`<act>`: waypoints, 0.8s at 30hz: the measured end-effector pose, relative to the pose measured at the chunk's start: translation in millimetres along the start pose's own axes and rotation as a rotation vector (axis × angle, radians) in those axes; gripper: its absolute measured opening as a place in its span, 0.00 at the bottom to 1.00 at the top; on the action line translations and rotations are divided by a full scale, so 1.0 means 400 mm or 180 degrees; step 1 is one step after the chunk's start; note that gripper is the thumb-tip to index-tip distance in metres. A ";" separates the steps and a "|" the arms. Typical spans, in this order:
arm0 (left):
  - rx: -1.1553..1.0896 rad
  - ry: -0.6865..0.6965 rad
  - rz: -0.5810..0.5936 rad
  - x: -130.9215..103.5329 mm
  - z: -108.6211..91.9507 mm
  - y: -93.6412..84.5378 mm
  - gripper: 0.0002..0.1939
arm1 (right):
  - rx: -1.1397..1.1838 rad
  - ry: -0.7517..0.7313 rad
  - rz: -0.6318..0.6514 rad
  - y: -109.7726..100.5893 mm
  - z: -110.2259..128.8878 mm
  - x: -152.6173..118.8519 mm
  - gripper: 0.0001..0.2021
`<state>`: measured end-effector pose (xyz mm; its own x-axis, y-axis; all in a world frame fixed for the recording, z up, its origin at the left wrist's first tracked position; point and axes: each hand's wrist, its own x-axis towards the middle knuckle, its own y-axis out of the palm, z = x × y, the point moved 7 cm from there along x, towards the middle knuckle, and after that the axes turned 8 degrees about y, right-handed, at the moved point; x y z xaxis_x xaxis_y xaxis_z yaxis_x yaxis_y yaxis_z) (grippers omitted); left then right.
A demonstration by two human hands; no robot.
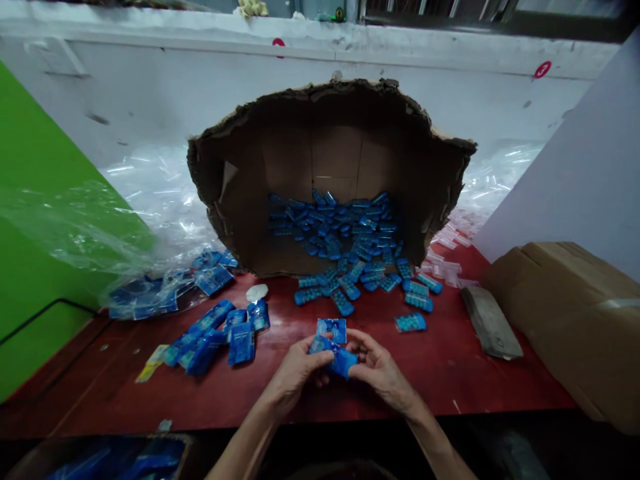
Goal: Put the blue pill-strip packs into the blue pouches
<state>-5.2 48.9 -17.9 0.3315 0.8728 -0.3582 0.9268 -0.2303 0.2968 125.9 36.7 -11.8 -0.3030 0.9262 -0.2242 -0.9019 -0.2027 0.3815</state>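
Observation:
Near the front of the red table, my left hand [303, 367] and my right hand [377, 367] hold a blue packet [341, 361] between them. The left thumb presses on its left part, and the right fingers grip its right edge. Just behind it is a flat blue packet [332, 329], close to the fingertips. Several filled blue packets [241, 343] lie left of my hands. Blue blister-like pieces [343, 303] spill from a torn-edged cardboard box [280, 153], and one such piece [411, 323] lies apart on the right.
Clear plastic bags with blue packets [214, 280] lie at the left. A grey stack [493, 323] and a brown carton [565, 327] stand on the right of the red table [280, 393]. An open box of blue packets [188, 445] is below the front left edge.

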 end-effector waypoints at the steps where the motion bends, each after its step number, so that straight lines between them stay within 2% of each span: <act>1: -0.0113 -0.0023 0.0006 0.001 0.002 0.004 0.18 | 0.0024 -0.0023 -0.0036 -0.001 0.001 0.001 0.27; 6: -0.0856 -0.0159 -0.0010 -0.010 0.026 0.032 0.12 | 0.0245 -0.0011 -0.0068 -0.006 -0.010 0.014 0.31; 13: -0.0916 -0.0133 0.0202 -0.016 0.034 0.037 0.10 | -0.0002 -0.0194 -0.0094 0.006 0.003 0.010 0.39; 17: -0.1195 -0.0242 0.0366 -0.023 0.036 0.048 0.10 | 0.0113 -0.0121 0.0177 0.020 0.007 0.011 0.41; 20: -0.1281 -0.0177 0.0149 -0.019 0.050 0.053 0.12 | 0.0028 -0.0170 0.0222 0.026 0.000 0.007 0.39; 24: -0.1312 -0.0112 -0.0266 -0.017 0.078 0.052 0.14 | -0.0685 -0.0440 -0.0133 0.017 -0.009 -0.004 0.34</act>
<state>17.1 24.7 -36.8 0.2707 0.8643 -0.4238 0.8049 0.0383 0.5922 118.9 32.7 -12.0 -0.2324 0.9669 -0.1055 -0.9620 -0.2125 0.1715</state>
